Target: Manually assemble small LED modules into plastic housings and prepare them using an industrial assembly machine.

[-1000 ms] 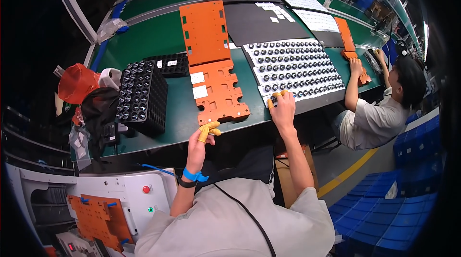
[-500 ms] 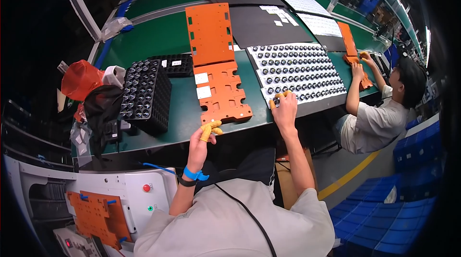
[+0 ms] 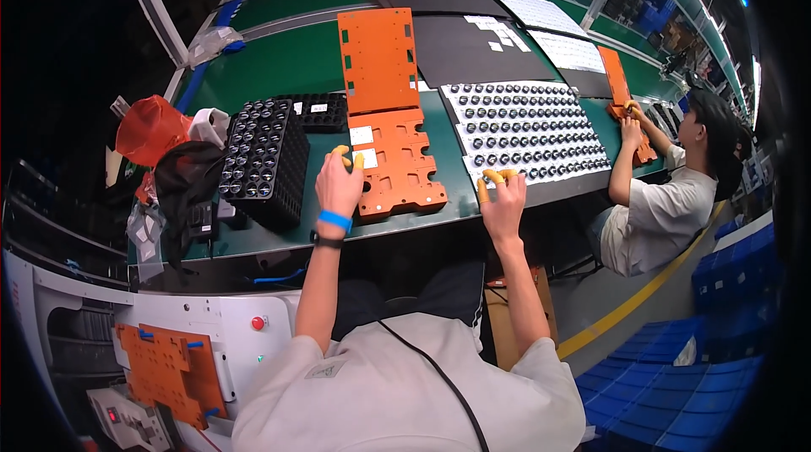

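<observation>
My left hand, with yellow finger cots, reaches to the left edge of an orange fixture on the green bench. Its finger and thumb are apart, beside the lower of two white square pieces lying on the fixture. At the near left corner of a white sheet set with rows of small black round parts is my right hand. Its cot-covered fingers are closed around a black round part, mostly hidden by them.
Left of the fixture stands a tall stack of black trays with round cells; another black tray lies behind. An upright orange plate adjoins the fixture. Dark boards lie beyond. A co-worker handles an orange fixture at right.
My left hand has moved forward from below the fixture's near edge to its left side, beside the white pieces. My right hand stays at the sheet's near corner, slightly lower.
</observation>
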Available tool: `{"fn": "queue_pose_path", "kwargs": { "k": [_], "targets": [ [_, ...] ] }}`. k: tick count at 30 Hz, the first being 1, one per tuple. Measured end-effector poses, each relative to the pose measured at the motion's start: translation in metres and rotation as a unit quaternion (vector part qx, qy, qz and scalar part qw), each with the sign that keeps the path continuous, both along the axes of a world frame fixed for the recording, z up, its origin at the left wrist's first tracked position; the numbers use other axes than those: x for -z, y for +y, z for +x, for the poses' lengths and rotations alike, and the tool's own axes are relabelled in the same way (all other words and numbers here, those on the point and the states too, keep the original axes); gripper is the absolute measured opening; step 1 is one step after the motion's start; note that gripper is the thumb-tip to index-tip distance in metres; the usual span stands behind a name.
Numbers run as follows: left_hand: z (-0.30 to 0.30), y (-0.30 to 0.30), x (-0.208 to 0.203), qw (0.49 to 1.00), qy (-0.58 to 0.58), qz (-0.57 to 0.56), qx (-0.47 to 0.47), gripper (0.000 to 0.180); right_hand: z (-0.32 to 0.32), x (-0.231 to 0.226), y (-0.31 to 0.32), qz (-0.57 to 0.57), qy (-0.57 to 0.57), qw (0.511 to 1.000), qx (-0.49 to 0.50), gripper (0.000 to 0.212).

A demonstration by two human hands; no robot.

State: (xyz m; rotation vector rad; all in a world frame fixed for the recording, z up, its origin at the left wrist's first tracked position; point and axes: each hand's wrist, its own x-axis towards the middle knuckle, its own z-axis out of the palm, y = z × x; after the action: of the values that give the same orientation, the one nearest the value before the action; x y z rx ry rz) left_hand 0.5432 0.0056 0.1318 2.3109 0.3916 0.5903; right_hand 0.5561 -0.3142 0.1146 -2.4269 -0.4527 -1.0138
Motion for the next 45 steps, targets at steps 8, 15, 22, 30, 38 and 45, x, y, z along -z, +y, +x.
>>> {"fn": "queue_pose_path", "kwargs": {
  "k": [8, 15, 22, 30, 38, 45],
  "targets": [
    [0.066, 0.004, 0.033, 0.993, 0.097, -0.002, -0.069, 0.039, -0.028, 0.0, -0.02, 0.027, -0.007, 1.0, 0.006, 0.023],
    [0.064, 0.003, 0.02, 0.988, 0.125, 0.065, -0.059, 0.03, -0.043, 0.012, -0.038, 0.049, 0.007, 0.998, 0.025, 0.021],
    [0.067, 0.008, 0.017, 0.988, 0.119, 0.079, -0.055, 0.023, -0.057, 0.027, -0.043, 0.074, 0.028, 0.996, 0.038, 0.021],
    [0.075, 0.016, 0.017, 0.989, 0.076, 0.117, -0.04, 0.014, -0.062, 0.025, -0.034, 0.094, 0.027, 0.995, 0.02, 0.02],
    [0.017, -0.04, -0.011, 0.834, 0.004, -0.461, 0.303, 0.023, -0.061, -0.01, -0.005, 0.192, 0.018, 0.981, -0.038, 0.022],
    [-0.051, -0.108, -0.01, 0.479, 0.148, -0.73, 0.465, 0.029, -0.074, -0.073, 0.04, 0.28, 0.032, 0.94, -0.191, 0.026]
  ]
}}
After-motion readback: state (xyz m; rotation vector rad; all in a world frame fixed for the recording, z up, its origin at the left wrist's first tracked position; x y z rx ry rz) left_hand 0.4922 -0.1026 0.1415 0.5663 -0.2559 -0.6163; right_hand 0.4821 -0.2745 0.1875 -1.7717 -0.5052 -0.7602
